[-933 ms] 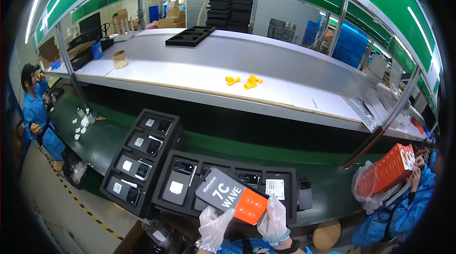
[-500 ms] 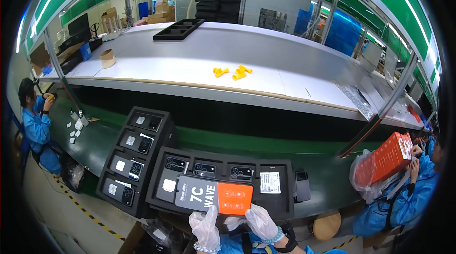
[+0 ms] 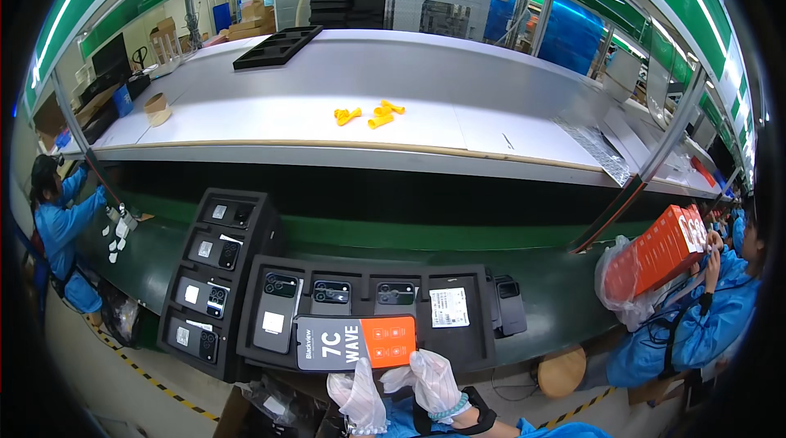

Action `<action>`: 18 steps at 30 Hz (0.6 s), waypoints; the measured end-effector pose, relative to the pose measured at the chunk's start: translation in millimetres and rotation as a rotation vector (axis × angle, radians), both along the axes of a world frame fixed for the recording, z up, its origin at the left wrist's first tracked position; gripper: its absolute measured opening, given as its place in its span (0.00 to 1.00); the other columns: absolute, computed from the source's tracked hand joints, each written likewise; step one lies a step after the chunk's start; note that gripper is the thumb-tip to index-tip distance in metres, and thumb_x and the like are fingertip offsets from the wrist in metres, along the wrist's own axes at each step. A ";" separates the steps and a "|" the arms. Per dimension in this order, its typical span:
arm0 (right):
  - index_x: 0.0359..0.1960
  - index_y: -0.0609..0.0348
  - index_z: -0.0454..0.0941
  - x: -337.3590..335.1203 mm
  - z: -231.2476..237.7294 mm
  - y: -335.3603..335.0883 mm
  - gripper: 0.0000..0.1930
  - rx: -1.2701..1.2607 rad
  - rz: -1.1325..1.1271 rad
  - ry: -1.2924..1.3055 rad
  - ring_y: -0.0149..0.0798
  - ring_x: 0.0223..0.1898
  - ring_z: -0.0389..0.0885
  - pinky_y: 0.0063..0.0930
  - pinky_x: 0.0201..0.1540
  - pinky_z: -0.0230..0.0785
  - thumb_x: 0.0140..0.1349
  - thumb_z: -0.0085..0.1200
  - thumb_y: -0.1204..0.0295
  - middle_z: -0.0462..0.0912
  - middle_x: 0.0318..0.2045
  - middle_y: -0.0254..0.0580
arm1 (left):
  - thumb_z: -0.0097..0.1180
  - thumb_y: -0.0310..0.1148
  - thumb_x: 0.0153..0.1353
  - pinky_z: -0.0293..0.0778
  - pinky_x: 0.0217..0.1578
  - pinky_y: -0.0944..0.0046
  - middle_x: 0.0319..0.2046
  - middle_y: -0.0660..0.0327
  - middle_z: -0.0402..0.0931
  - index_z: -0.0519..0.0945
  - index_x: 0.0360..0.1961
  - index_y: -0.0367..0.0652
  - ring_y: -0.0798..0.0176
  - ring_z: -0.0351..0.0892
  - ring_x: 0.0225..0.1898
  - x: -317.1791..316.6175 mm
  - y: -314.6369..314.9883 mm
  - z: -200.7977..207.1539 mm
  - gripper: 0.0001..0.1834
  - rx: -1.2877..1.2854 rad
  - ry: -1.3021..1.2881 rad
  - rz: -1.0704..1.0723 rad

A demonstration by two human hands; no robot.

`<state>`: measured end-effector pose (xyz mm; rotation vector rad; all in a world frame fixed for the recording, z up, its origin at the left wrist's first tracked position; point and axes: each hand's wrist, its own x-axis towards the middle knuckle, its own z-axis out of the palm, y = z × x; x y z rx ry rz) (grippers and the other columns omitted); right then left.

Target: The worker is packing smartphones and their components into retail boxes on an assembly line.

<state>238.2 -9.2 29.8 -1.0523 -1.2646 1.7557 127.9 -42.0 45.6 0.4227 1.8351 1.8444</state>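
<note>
Ok, phone (image 3: 356, 343) fwd, touching L hand (image 3: 359, 397).

Fisheye head view, forward and down, left hand (image 3: 358, 398) and right hand (image 3: 435, 382) near

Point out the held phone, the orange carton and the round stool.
Held phone (image 3: 356, 343), head view: middle of printed face.
Orange carton (image 3: 655, 263), head view: broad side.
Round stool (image 3: 562, 371), head view: seat top.

Left hand (image 3: 358, 397), right hand (image 3: 435, 382) on grey-orange phone (image 3: 354, 343)
</note>
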 end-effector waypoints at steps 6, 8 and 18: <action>0.50 0.73 0.69 8.4 54.9 0.5 0.17 0.427 0.066 -0.073 0.55 0.45 0.79 0.38 0.48 0.71 0.67 0.46 0.70 0.78 0.44 0.59 | 0.49 0.34 0.68 0.71 0.48 0.61 0.48 0.56 0.74 0.69 0.56 0.35 0.62 0.75 0.47 -8.1 9.5 -10.1 0.19 0.450 -0.633 -0.195; 0.51 0.73 0.69 6.9 55.1 -3.9 0.16 0.482 0.019 -0.231 0.58 0.47 0.77 0.40 0.49 0.70 0.66 0.47 0.72 0.76 0.46 0.61 | 0.48 0.35 0.68 0.71 0.48 0.61 0.48 0.56 0.74 0.69 0.56 0.37 0.62 0.75 0.48 -6.4 9.8 -8.2 0.19 0.461 -0.698 -0.226; 0.51 0.73 0.68 -11.8 73.5 4.0 0.21 0.421 -0.302 -0.092 0.37 0.38 0.76 0.30 0.44 0.69 0.73 0.36 0.63 0.77 0.38 0.46 | 0.52 0.37 0.64 0.65 0.59 0.53 0.55 0.55 0.71 0.65 0.61 0.41 0.57 0.71 0.56 16.9 -4.6 3.2 0.25 0.654 -0.685 -0.446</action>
